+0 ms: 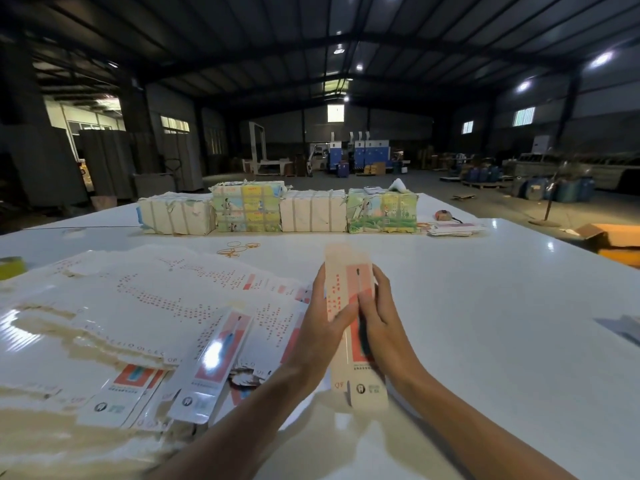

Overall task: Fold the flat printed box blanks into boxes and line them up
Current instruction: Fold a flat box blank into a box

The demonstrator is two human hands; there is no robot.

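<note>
Fingers of both my hands curl round the long box blank. My left hand grips its left edge and my right hand its right, thumbs on the printed face. It lies lengthwise over the white table, near centre. Just left sprawls a heap of flat blanks. Far across the table stands a row of strapped bundles.

Location, as I see it: factory hall, packaging works. Steel-truss roof, ceiling lamps, bare concrete floor, blue machines at far wall, tall cardboard stacks, strapped printed bundles on my white worktable.
</note>
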